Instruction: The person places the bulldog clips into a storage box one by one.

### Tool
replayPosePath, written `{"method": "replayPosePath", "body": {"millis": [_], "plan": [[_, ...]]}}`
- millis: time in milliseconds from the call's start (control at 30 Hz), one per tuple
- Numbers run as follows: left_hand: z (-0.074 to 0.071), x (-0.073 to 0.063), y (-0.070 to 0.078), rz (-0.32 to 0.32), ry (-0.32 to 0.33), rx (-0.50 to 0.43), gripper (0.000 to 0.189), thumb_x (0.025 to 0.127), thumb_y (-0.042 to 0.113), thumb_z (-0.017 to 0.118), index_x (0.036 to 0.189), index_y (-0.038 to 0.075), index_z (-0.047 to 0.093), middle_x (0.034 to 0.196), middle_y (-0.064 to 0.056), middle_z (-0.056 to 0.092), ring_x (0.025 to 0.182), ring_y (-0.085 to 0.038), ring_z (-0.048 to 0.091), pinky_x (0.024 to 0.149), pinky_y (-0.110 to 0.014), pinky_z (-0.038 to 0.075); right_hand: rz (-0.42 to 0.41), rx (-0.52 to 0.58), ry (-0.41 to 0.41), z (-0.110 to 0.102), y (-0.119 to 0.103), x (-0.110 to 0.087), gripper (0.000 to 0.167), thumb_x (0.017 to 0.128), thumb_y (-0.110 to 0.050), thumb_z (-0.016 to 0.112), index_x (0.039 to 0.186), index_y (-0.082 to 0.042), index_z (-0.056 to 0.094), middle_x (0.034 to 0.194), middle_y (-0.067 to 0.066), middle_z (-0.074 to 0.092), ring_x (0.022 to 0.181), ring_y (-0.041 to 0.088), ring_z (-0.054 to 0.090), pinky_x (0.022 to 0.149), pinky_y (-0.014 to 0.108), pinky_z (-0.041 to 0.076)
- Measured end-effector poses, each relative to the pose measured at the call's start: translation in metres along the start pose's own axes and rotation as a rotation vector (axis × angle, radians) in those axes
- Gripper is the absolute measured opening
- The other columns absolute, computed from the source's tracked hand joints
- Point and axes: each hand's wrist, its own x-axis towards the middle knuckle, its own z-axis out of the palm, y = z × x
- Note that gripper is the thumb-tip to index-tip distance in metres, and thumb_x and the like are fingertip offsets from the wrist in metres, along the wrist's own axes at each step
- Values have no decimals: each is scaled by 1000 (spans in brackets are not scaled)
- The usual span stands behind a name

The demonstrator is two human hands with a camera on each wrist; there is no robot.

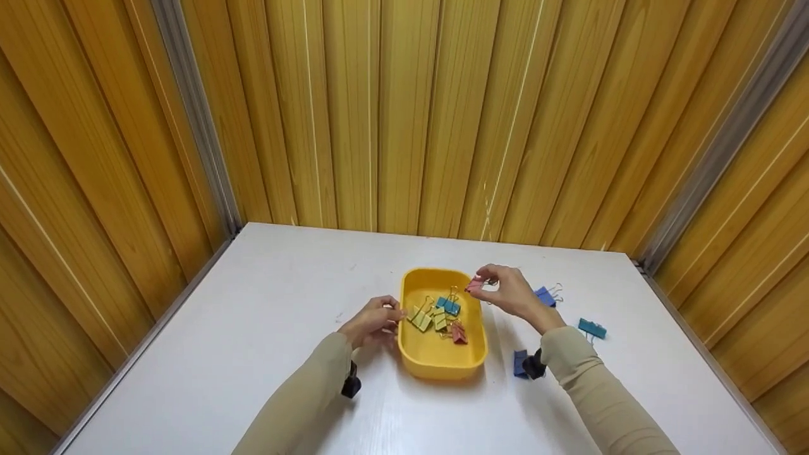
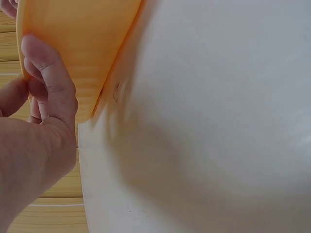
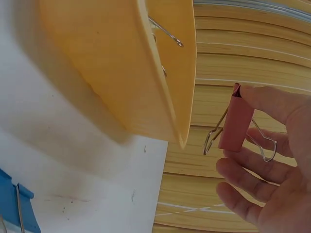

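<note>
The right hand [image 1: 510, 294] holds a pink clip [image 3: 236, 124] over the right rim of the bin [image 1: 442, 373], right of centre in the head view. Its fingers [image 3: 243, 177] pinch the clip at the tips, with the remaining ones loosely spread, as the right wrist view shows. This clip is a smooth, folded wedge, triangular at its end, with 2 bent wire loops splayed out to either side.

The bin is a rounded rectangle, glossy yellow and plastic-looking, with flaring walls and faint ridges on the side seen in the left wrist view. The left hand [image 1: 373, 320] grips its left rim, fingers curled against the wall and pinching the edge.

Inside the bin lie 2 yellow clips [image 1: 420, 319], 1 teal clip [image 1: 449, 306] and 1 other pink clip [image 1: 459, 333], their thin wire handles at mixed angles. Outside it, toward the right of the frame, are 1 blue clip [image 1: 546, 297], 1 more teal clip [image 1: 592, 328] and 1 dark blue clip [image 1: 520, 364].

The bench [image 1: 284, 303] is flat, white and lightly scuffed. Behind it stand upright panels [image 1: 404, 114] with wood grain and grooves, and ribbed grey metal posts [image 1: 196, 114] at the upper left and right.
</note>
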Motion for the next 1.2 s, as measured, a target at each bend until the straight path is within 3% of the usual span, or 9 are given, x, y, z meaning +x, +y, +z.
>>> {"method": "replayPosePath", "body": {"millis": [167, 400, 600, 1000, 1200], "plan": [[-1, 0, 0, 5, -9, -19, 12, 91, 7, 58, 91, 9, 47, 82, -6, 56, 62, -13, 56, 55, -25, 50, -5, -15, -14, 5, -10, 7, 41, 83, -26, 76, 112, 1, 65, 104, 15, 70, 99, 36, 63, 90, 52, 51], [-3, -2, 0, -9, 20, -2, 11, 92, 9, 59, 91, 10, 48, 86, -7, 58, 64, -13, 56, 57, -25, 50, 6, -26, -52, 14, -20, 13, 41, 82, -29, 76, 112, -2, 66, 105, 11, 70, 99, 32, 62, 88, 46, 51], [-1, 0, -1, -8, 14, -13, 11, 91, 8, 60, 91, 10, 49, 85, -6, 58, 63, -13, 56, 56, -25, 50, -4, 3, -76, 20, -22, 15, 40, 81, -22, 77, 111, 1, 65, 102, 13, 70, 100, 36, 62, 92, 50, 51], [-1, 1, 1, 0, 34, 36, 11, 92, 9, 59, 90, 9, 48, 84, -6, 58, 63, -13, 58, 57, -24, 51, -4, -34, -97, 33, -28, 22, 41, 81, -22, 78, 113, -1, 64, 104, 10, 69, 103, 30, 63, 97, 47, 50], [1, 1, 0, -13, 22, -9, 12, 92, 10, 60, 92, 9, 48, 84, -6, 57, 62, -13, 56, 54, -24, 51, -6, -63, -107, 39, -30, 22, 38, 80, -22, 78, 109, -2, 65, 99, 8, 69, 101, 29, 63, 97, 47, 49]]}}
